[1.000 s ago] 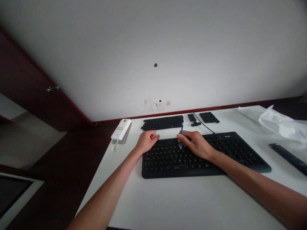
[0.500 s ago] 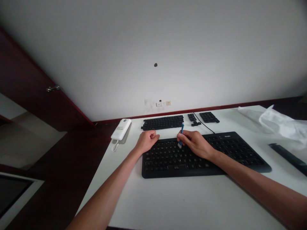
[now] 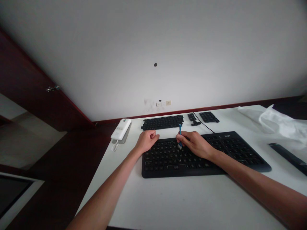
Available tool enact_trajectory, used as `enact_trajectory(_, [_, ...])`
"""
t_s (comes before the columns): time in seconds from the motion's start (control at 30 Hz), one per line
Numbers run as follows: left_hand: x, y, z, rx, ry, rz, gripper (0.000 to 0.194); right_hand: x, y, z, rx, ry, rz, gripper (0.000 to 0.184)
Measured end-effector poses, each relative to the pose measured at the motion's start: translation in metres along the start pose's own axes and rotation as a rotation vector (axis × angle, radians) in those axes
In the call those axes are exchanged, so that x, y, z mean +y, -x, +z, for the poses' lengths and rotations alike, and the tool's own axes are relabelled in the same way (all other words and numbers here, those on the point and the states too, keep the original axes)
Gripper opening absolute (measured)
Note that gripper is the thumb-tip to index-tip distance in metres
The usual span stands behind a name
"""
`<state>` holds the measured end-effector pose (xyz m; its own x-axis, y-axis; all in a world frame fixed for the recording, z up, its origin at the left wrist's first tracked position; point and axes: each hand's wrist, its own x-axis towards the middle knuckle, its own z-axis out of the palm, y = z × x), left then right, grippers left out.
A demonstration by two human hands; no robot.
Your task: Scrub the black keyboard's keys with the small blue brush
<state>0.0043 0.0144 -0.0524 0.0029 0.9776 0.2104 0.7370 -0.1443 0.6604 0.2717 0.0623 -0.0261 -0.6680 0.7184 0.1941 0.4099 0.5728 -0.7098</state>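
A black keyboard base (image 3: 184, 172) lies on the white table, its keycaps off and the key sockets showing. My right hand (image 3: 193, 143) pinches a slim blue brush (image 3: 180, 129), held nearly upright. The brush's pale bristles touch the sockets in the upper middle of the keyboard base. At the upper left corner of the base rests my left hand (image 3: 146, 141), its fingers curled in and its thumb pointing right. Nothing shows in that hand. Behind the base, the removed keycaps (image 3: 163, 122) are laid out in rows.
A white power bank (image 3: 121, 129) with a short cable lies at the table's left edge. More keycaps (image 3: 208, 117) sit at the back, near the keyboard's cord (image 3: 203, 124). To the right are a dark strip (image 3: 287, 157) and a crumpled white bag (image 3: 275, 123).
The brush has tilted, its top end moving slightly left, and my right fingers have shifted a little with it. My left hand and the keyboard base stay where they were.
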Motion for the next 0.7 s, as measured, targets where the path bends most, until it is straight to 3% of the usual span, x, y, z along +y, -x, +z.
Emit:
enact_trajectory(0.27, [0.0003,0.0009,-0.0003,-0.003,0.007,0.002,0.042,0.0008,0.0004,0.0016,0.067,-0.025,0.009,0.044])
enact_trajectory(0.6, [-0.0004,0.0003,0.0001,-0.004,0.001,0.012,0.041,0.0010,-0.0001,0.0003,0.000,-0.003,-0.003,0.046])
enact_trajectory(0.7, [-0.0009,0.0000,0.0002,0.002,-0.002,0.021,0.042,0.0019,0.0005,0.0006,0.035,-0.006,-0.014,0.046])
